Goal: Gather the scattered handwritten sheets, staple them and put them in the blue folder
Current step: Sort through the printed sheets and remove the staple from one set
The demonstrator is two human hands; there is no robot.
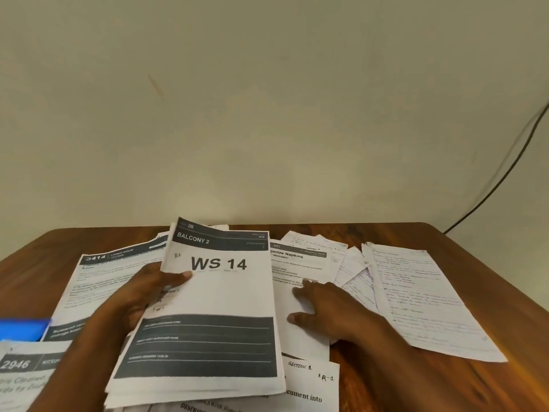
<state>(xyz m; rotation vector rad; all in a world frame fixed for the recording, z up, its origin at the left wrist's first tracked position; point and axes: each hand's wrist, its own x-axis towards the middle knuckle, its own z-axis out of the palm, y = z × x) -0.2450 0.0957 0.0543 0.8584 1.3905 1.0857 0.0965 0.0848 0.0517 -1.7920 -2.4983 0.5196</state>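
Observation:
My left hand (139, 295) grips a stack of printed sheets (208, 307), thumb on the top page marked "WS 14", lifting its left edge off the table. My right hand (329, 307) lies flat with spread fingers on the printed "Organize Napkins" sheet (294, 263) to the right of that stack. Handwritten sheets (421, 295) lie fanned out on the right half of the table, the largest one nearest the right edge, smaller ones (356, 278) tucked beside my right hand. A corner of the blue folder (20, 328) shows at the far left, partly under printed pages.
More printed pages cover the wooden table (475, 391): one headed "3414" (113, 272) at the left, one headed "2946" (26, 370) at the lower left, a "Section 1" sheet (309, 382) at the front. A dark cable (505, 171) runs down the wall at the right.

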